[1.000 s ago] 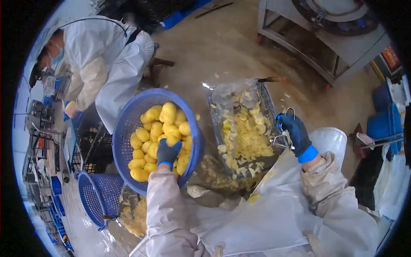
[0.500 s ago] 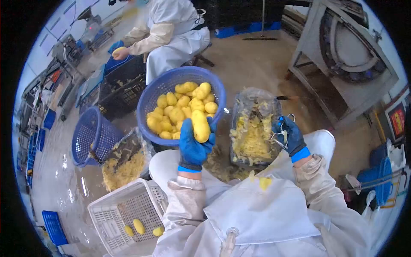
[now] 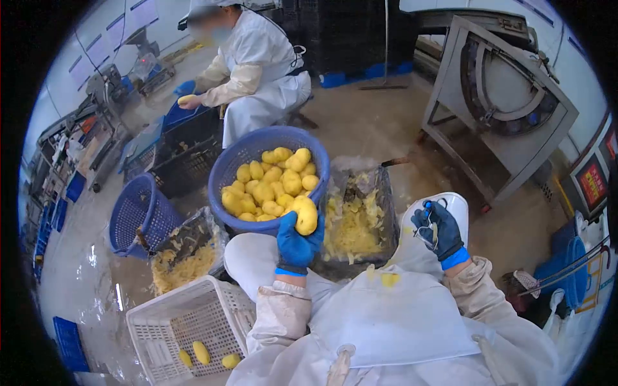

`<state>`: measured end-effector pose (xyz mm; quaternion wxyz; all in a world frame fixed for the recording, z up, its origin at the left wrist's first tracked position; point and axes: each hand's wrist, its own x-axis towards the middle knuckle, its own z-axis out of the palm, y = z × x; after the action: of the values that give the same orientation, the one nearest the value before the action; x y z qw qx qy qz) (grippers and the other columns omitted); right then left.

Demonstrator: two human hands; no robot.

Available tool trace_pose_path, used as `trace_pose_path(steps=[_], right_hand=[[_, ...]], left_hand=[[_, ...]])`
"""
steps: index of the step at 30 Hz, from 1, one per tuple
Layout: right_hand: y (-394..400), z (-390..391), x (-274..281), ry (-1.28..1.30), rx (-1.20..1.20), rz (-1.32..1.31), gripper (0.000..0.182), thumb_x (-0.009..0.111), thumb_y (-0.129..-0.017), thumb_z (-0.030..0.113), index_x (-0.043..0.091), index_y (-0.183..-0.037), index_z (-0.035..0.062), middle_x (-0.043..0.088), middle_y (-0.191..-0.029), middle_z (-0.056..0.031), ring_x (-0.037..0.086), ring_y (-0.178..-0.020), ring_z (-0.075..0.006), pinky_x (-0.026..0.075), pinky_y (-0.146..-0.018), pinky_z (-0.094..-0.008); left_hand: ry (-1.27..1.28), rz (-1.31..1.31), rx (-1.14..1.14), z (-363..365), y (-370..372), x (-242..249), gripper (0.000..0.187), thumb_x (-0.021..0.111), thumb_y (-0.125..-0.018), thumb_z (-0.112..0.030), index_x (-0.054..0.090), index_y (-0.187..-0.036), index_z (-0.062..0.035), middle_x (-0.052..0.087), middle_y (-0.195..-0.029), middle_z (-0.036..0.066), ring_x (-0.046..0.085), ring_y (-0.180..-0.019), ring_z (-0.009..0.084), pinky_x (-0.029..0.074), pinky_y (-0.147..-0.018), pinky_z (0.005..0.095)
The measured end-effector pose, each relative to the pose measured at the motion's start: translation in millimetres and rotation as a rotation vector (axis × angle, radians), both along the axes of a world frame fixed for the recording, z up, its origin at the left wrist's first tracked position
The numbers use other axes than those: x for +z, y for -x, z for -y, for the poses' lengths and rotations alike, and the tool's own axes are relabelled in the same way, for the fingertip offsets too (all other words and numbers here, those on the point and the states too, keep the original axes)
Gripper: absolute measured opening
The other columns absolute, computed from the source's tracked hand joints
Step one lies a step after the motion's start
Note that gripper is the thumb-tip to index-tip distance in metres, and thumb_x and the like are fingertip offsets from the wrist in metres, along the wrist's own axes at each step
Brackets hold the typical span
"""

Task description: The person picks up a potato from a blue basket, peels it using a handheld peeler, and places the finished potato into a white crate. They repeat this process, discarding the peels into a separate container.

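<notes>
My left hand (image 3: 299, 244), in a blue glove, is closed around a peeled yellow potato (image 3: 305, 215) at the near right rim of a purple basket (image 3: 222, 168). Many peeled potatoes (image 3: 262, 190) fill that basket. My right hand (image 3: 439, 230), also gloved in blue, holds a metal peeler (image 3: 425, 226) above my right knee. Between my hands, farther forward, a dark crate (image 3: 386, 222) contains yellow peelings (image 3: 353, 225).
A white crate (image 3: 145, 334) at lower left has three potatoes inside. Beside it are a tray of peelings (image 3: 193, 262) and a purple basket (image 3: 121, 222). A co-worker (image 3: 257, 83) sits ahead; a metal machine (image 3: 515, 138) stands right.
The view has tilted up and shifted. My left hand has turned the potato to a different angle. My right hand has moved away from the peelings crate, with the peeler still in it.
</notes>
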<state>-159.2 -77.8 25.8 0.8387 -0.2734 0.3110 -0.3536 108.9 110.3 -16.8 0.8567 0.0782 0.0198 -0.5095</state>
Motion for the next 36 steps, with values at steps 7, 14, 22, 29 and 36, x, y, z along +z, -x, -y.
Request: trace_pose_path(steps=[7, 14, 22, 29, 36], right_hand=[[-95.3, -6.5, 7.7, 0.342, 0.190, 0.131, 0.021, 0.047, -0.092, 0.022, 0.059, -0.093, 0.0049, 0.058, -0.083, -0.0048, 0.055, -0.076, -0.0133, 0.045, -0.070, -0.0267], [-161.4, -22.5, -1.1, 0.948, 0.288, -0.197, 0.021, 0.052, -0.089, 0.018, 0.061, -0.096, 0.0009, 0.062, -0.090, -0.0070, 0.058, -0.082, -0.0147, 0.046, -0.074, -0.0270], [-142.3, 88.2, -69.8, 1.033, -0.009, -0.739, 0.025, 0.054, -0.088, 0.026, 0.062, -0.089, 0.0024, 0.062, -0.080, -0.0036, 0.058, -0.074, -0.0139, 0.046, -0.070, -0.0298], [-166.1, 12.6, -42.0, 0.576, 0.231, -0.175, 0.021, 0.051, -0.090, 0.021, 0.059, -0.092, 0.0020, 0.060, -0.081, -0.0046, 0.055, -0.075, -0.0136, 0.044, -0.070, -0.0278], [-158.0, 42.5, -53.8, 0.467, 0.102, -0.154, 0.025, 0.050, -0.091, 0.026, 0.060, -0.090, 0.0039, 0.058, -0.076, -0.0011, 0.054, -0.074, -0.0098, 0.043, -0.071, -0.0284]], left_hand=[[-0.062, 0.112, -0.147, 11.0, 14.6, -5.5, 0.040, 0.053, -0.089, -0.029, 0.048, -0.121, -0.0052, 0.056, -0.116, 0.012, 0.056, -0.103, 0.0264, 0.051, -0.085, 0.0386], [-0.249, 0.172, -0.236, 39.6, 38.4, 0.6, 0.036, 0.049, -0.090, -0.038, 0.052, -0.116, -0.0126, 0.059, -0.109, 0.007, 0.059, -0.095, 0.0218, 0.053, -0.076, 0.0345], [-0.275, 0.205, -0.537, 42.4, 25.6, -3.3, 0.043, 0.045, -0.091, -0.044, 0.052, -0.115, -0.0095, 0.061, -0.100, 0.008, 0.062, -0.083, 0.0202, 0.051, -0.063, 0.0290], [-0.373, 0.121, -0.402, 57.3, 23.2, -14.7, 0.046, 0.043, -0.089, -0.050, 0.055, -0.109, -0.0101, 0.062, -0.091, 0.008, 0.061, -0.075, 0.0190, 0.050, -0.055, 0.0285], [-0.650, 0.604, -0.352, 52.0, 29.6, -24.1, 0.052, 0.036, -0.090, -0.053, 0.056, -0.106, -0.0076, 0.062, -0.085, 0.010, 0.058, -0.068, 0.0202, 0.044, -0.047, 0.0268]])
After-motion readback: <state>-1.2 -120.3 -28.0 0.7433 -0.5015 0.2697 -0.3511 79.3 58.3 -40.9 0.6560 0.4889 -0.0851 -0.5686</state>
